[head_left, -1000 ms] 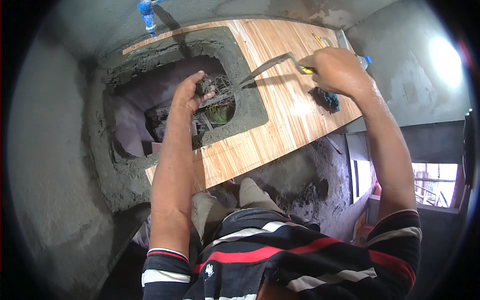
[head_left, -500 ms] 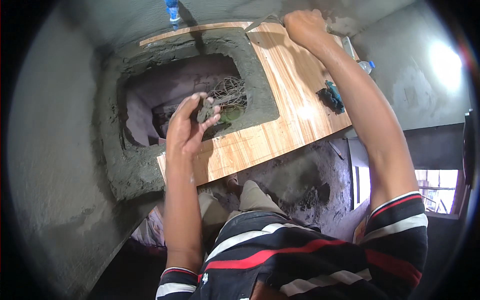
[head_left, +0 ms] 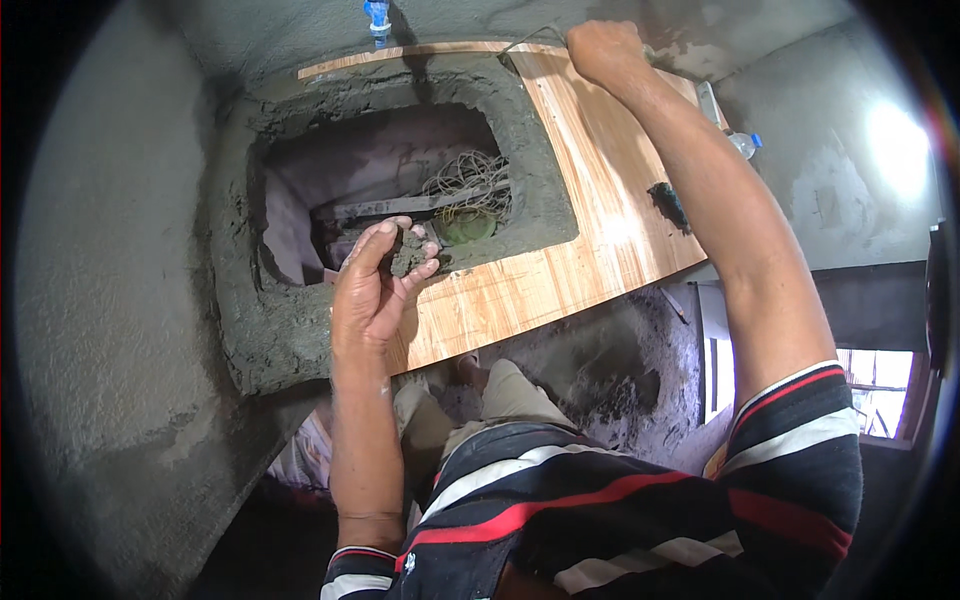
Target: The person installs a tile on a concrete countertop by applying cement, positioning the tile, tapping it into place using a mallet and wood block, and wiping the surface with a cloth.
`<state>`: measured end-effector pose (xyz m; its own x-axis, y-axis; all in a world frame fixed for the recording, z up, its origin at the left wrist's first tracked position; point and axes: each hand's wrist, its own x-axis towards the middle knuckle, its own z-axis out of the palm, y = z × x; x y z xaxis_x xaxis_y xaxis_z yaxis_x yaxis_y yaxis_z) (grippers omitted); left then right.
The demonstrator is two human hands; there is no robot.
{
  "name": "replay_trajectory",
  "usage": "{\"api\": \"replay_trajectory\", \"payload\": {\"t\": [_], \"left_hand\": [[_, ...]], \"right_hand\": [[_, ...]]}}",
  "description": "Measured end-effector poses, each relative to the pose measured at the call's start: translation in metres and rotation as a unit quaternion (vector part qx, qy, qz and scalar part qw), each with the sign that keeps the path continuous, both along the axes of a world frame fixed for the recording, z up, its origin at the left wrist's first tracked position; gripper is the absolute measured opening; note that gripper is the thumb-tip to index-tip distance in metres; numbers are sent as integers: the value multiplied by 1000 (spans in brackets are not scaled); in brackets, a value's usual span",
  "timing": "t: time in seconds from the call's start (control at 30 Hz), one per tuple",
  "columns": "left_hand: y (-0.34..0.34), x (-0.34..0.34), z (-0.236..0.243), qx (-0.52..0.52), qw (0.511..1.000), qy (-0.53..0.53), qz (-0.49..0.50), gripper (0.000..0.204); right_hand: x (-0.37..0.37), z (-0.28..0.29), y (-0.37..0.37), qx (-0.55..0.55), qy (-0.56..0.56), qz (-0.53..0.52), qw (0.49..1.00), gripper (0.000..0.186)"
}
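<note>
My left hand [head_left: 368, 295] is cupped around a lump of wet grey mortar [head_left: 407, 254], palm up, over the near edge of a rectangular opening. A rough band of wet mortar [head_left: 545, 180] frames that opening on a wood-patterned slab [head_left: 590, 200]. At the far edge of the slab, by the wall, my right hand [head_left: 606, 50] is closed in a fist. From it a thin metal trowel [head_left: 530, 36] points left, its tip close to the far right corner of the mortar band. The trowel's handle is hidden inside the fist.
Tangled wires [head_left: 470, 182] and a green round object [head_left: 468, 228] show down through the opening. A blue tap [head_left: 378, 22] juts from the far wall. Along the slab's right side are a dark, dirty cloth-like clump [head_left: 670, 206] and a clear bottle [head_left: 742, 144] with a blue cap.
The whole scene has shifted slightly right in view. The trowel's blade has turned and now shows as a thin edge. My left hand still holds the mortar, with its fingers curled slightly more.
</note>
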<state>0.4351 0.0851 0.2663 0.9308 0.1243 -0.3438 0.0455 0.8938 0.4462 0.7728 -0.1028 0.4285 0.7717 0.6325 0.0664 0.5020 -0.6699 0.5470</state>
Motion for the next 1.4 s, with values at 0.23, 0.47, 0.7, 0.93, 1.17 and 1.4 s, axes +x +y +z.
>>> {"api": "replay_trajectory", "payload": {"t": [0.23,0.47,0.7,0.93,1.17,1.4], "left_hand": [[-9,26,6,21,1000,9,-12,23],[-30,86,-6,21,997,14,-73,25],[-65,137,-27,38,991,77,-100,18],[-87,169,-56,44,987,108,-112,17],[-99,164,-51,39,986,120,-109,20],[-110,148,-29,-100,989,66,-84,37]], "right_hand": [[-5,4,19,-27,13,-22,999,25],[-31,16,25,-61,14,-53,997,26],[-52,25,19,-78,22,-118,990,28],[-85,43,9,-40,63,-165,984,27],[-124,64,-40,-147,65,-31,987,28],[-209,62,-153,103,143,-94,980,42]]}}
